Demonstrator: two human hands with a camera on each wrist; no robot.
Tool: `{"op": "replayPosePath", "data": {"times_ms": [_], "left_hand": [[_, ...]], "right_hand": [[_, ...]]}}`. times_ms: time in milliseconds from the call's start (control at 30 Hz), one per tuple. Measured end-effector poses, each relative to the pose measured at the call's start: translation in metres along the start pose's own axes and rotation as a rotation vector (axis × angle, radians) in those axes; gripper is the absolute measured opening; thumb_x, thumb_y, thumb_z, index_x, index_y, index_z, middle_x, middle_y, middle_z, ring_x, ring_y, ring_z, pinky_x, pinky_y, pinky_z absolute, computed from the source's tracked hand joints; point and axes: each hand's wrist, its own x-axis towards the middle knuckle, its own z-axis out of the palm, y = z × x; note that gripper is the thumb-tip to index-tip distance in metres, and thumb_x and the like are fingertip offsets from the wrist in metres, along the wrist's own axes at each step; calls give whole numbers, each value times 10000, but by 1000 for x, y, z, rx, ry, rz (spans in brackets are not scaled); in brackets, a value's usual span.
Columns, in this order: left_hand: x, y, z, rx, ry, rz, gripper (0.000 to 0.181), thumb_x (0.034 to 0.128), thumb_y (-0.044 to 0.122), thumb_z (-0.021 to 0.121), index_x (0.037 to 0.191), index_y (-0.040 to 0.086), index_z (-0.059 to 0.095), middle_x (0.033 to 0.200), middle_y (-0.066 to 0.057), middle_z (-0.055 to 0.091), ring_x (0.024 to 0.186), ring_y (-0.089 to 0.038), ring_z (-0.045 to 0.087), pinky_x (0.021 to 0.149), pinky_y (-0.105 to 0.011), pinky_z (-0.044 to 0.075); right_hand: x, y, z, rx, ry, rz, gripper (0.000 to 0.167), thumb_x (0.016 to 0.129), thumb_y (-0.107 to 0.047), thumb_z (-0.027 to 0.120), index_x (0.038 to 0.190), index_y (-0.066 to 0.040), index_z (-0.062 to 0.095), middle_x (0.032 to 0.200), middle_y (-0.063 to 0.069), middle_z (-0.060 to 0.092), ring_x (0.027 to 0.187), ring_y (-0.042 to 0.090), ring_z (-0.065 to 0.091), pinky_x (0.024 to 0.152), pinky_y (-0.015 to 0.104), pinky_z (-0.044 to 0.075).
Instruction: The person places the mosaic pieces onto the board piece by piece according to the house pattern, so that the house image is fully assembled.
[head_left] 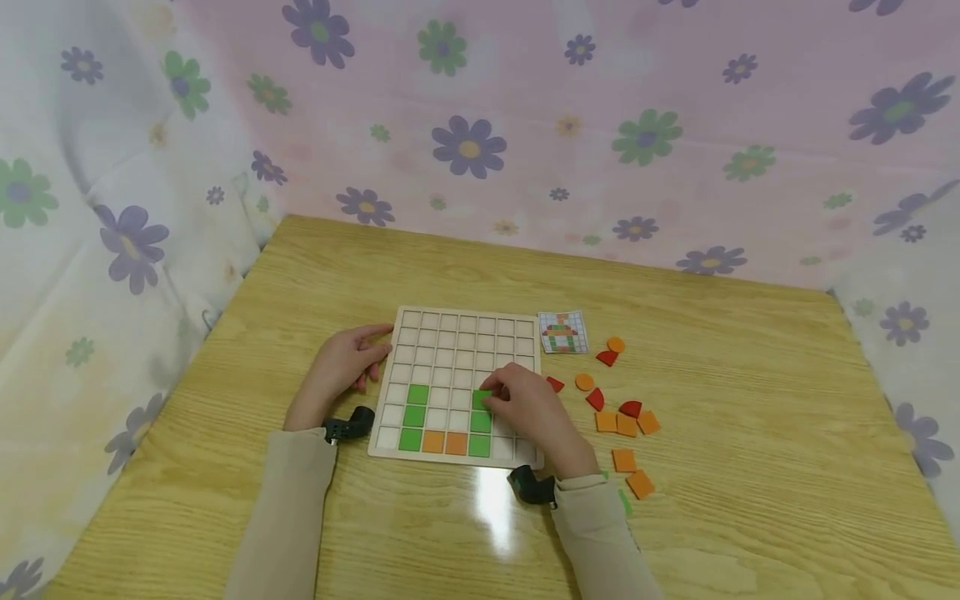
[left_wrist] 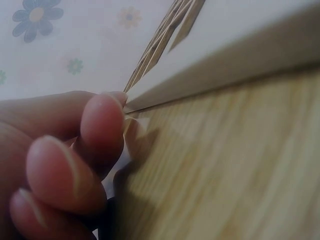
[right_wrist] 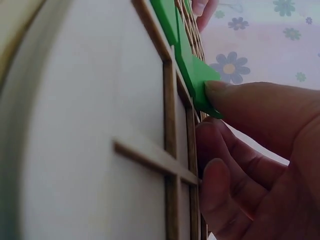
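Note:
A wooden grid board (head_left: 462, 361) lies on the table, with green square tiles in two columns and two orange square tiles (head_left: 444, 443) between them in the bottom row. My right hand (head_left: 528, 408) pinches a green square tile (right_wrist: 204, 89) between thumb and finger over the top of the right green column. In the right wrist view that tile sits tilted against the grid. At the board's left edge, my left hand (head_left: 341, 362) touches the side with its fingertips, the other fingers loosely bent. The left wrist view shows the fingertips (left_wrist: 102, 117) against the board's rim.
A small pattern card (head_left: 563, 332) lies by the board's upper right corner. Loose orange squares (head_left: 626, 425), orange discs (head_left: 584, 382) and red quarter-circles (head_left: 596, 399) are scattered to the right. Some green pieces (head_left: 625, 502) are partly hidden by the right sleeve. Flowered cloth hangs behind the table.

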Motion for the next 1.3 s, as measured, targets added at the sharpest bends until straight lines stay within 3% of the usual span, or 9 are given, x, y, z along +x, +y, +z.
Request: {"op": "replayPosePath", "data": {"times_ms": [367,900,1300], "left_hand": [[1,2,-1,10,-4,-6,418,869,371,564,1273,291,492,611,-139,572,373,-192,445,400,-385,455],[0,3,-1,28,-5,-17,415,876,362,557,1279,288,487,602,-138,573,371,-202,452,395,-384,450],[1,2,-1,30,-2,-13,406,877,359,557,1272,289,494,601,-134,572,369,-201,451,391,-385,447]], "right_hand": [[0,0,3,-9,25,-4,89,795,-212,677,869,-173,646,800,-70,486,708,86,456,635,245,407],[0,-3,0,17,-4,2,104,786,-215,685,867,-172,637,812,-47,490,709,92,458,636,248,404],[-4,-1,-2,29,-7,1,76,848,-292,615,881,-225,627,770,-120,520,690,93,463,635,254,406]]}}
